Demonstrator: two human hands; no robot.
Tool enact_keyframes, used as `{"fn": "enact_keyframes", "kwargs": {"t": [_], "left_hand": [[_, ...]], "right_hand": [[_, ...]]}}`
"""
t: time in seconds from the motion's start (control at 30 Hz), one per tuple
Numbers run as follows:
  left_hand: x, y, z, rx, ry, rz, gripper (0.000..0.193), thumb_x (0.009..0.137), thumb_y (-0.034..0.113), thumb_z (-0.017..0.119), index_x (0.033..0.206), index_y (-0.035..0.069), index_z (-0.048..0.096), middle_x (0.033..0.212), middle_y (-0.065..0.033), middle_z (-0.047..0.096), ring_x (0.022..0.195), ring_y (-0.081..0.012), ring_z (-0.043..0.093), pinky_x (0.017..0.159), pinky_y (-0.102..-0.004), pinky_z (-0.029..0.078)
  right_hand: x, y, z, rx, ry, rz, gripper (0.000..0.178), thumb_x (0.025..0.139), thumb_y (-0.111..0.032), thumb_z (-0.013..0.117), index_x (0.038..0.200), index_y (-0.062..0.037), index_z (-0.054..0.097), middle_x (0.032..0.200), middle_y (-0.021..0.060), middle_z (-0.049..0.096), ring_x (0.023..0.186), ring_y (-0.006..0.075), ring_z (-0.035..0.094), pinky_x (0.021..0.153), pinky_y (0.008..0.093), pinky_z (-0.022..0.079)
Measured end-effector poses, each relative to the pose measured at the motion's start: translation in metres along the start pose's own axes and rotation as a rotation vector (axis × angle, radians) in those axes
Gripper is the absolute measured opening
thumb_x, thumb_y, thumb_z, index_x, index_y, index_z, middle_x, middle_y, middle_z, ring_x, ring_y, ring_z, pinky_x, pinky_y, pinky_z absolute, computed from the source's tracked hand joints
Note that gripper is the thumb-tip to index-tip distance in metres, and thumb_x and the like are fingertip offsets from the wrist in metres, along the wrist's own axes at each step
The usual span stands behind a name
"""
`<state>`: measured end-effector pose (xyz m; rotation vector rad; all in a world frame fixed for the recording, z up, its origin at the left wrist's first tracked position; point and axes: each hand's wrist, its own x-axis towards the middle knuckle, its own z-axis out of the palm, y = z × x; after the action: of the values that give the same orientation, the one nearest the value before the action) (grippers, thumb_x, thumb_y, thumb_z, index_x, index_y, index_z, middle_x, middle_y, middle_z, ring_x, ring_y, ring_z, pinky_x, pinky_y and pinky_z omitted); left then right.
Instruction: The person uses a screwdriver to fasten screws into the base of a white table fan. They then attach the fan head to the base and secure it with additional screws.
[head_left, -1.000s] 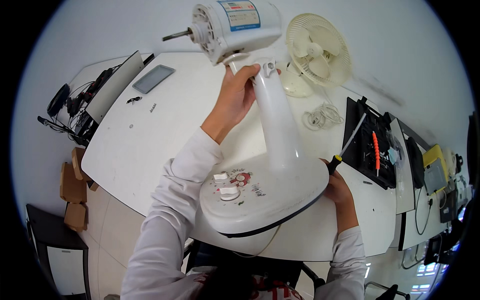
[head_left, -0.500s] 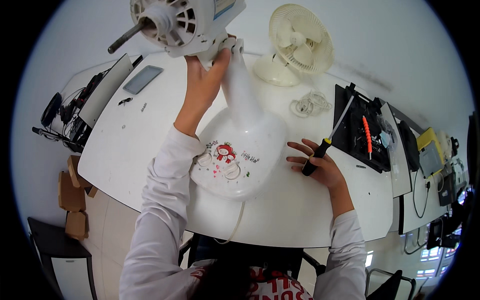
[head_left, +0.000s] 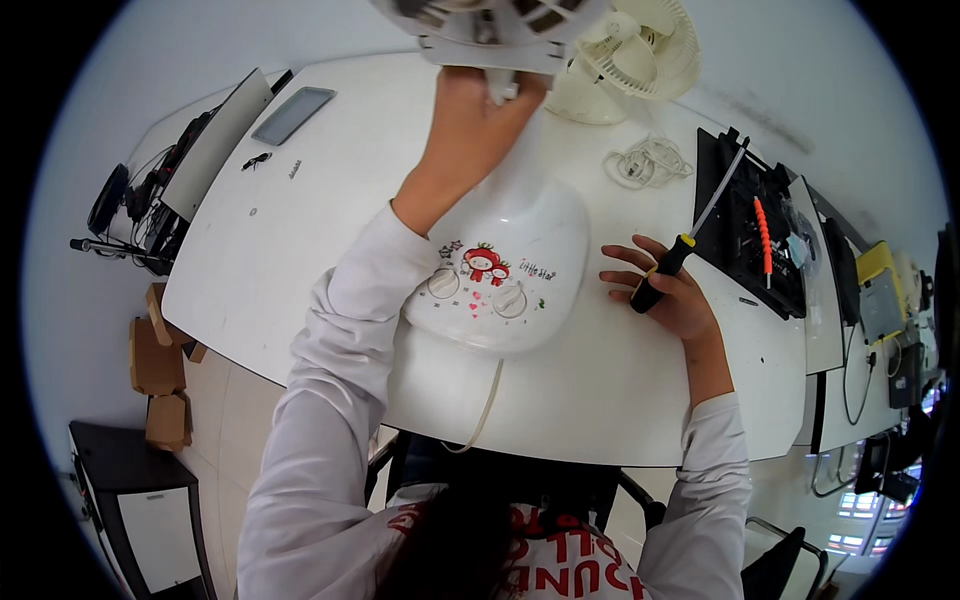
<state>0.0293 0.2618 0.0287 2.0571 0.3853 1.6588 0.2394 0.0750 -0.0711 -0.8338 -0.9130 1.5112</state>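
A white desk fan without its blades and cage stands in front of me. Its rounded base (head_left: pixel 555 270) carries two knobs and red cartoon decoration. My left hand (head_left: pixel 465 140) is closed around the top of the fan's neck, just under the motor housing (head_left: pixel 490 25), which the upper edge of the view cuts off. The hand and housing hide most of the neck. To the right of the base, my right hand (head_left: pixel 690 305) holds a long screwdriver (head_left: pixel 668 265) by its black and yellow handle. The shaft points up and away, and several fingers are spread.
A second, cream fan (head_left: pixel 650 60) stands behind, near a coiled white cord (head_left: pixel 648 162). At the right lies a black tool case (head_left: pixel 745 235) with an orange flexible shaft (head_left: pixel 763 240). A grey tray (head_left: pixel 293 115) sits far left on the white table (head_left: pixel 330 220).
The motor housing has turned, and its metal shaft, which pointed left before, no longer shows. My left hand has shifted right with it. The whole view has moved slightly; my right hand keeps the screwdriver.
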Motion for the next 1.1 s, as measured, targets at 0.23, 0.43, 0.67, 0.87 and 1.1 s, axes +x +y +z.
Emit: {"fn": "enact_keyframes", "kwargs": {"t": [0.23,0.43,0.67,0.87,1.1], "left_hand": [[-0.004,0.012,0.010,0.052,-0.039,0.102,0.017,0.070,0.006,0.059,0.085,-0.002,0.056,0.074,-0.0125,0.058,0.066,-0.0269,0.052,0.063,-0.0332,0.043],[-0.005,0.004,0.009,0.086,0.079,0.248,0.028,0.067,0.014,0.063,0.091,0.001,0.057,0.092,-0.0188,0.058,0.086,-0.0388,0.051,0.076,-0.0438,0.042],[-0.016,-0.002,0.002,-0.157,-0.067,0.025,0.090,0.069,0.024,0.070,0.133,0.005,0.008,0.119,-0.0199,0.041,0.111,-0.0327,0.042,0.090,-0.0389,0.037],[-0.041,-0.036,-0.053,-0.239,-0.133,-0.158,0.067,0.078,0.017,0.064,0.130,0.007,0.024,0.120,-0.0119,0.044,0.107,-0.0202,0.047,0.089,-0.0336,0.041],[-0.087,-0.131,-0.166,0.753,0.119,-0.127,0.013,0.074,0.005,0.062,0.086,0.009,0.062,0.080,-0.0031,0.059,0.075,-0.0147,0.055,0.061,-0.0271,0.045]], "right_hand": [[-0.001,0.000,0.001,0.012,0.017,0.016,0.054,0.078,-0.013,0.056,0.128,-0.0052,0.037,0.127,0.0205,0.042,0.110,0.0354,0.049,0.089,0.0397,0.042],[-0.003,0.002,0.001,0.069,0.053,-0.012,0.053,0.078,-0.010,0.056,0.127,-0.0043,0.037,0.126,0.0237,0.041,0.109,0.0382,0.048,0.089,0.0422,0.042],[-0.006,0.010,0.000,0.003,0.069,-0.066,0.051,0.080,-0.016,0.058,0.127,-0.0115,0.039,0.124,0.0206,0.044,0.105,0.0331,0.052,0.086,0.0381,0.045],[-0.004,0.013,0.000,0.007,0.094,-0.088,0.050,0.082,-0.021,0.058,0.127,-0.0128,0.039,0.122,0.0192,0.045,0.102,0.0301,0.053,0.084,0.0360,0.045],[-0.007,0.013,0.004,-0.011,0.181,-0.098,0.047,0.083,-0.021,0.058,0.125,-0.0105,0.039,0.119,0.0183,0.047,0.100,0.0275,0.054,0.084,0.0355,0.044]]}}
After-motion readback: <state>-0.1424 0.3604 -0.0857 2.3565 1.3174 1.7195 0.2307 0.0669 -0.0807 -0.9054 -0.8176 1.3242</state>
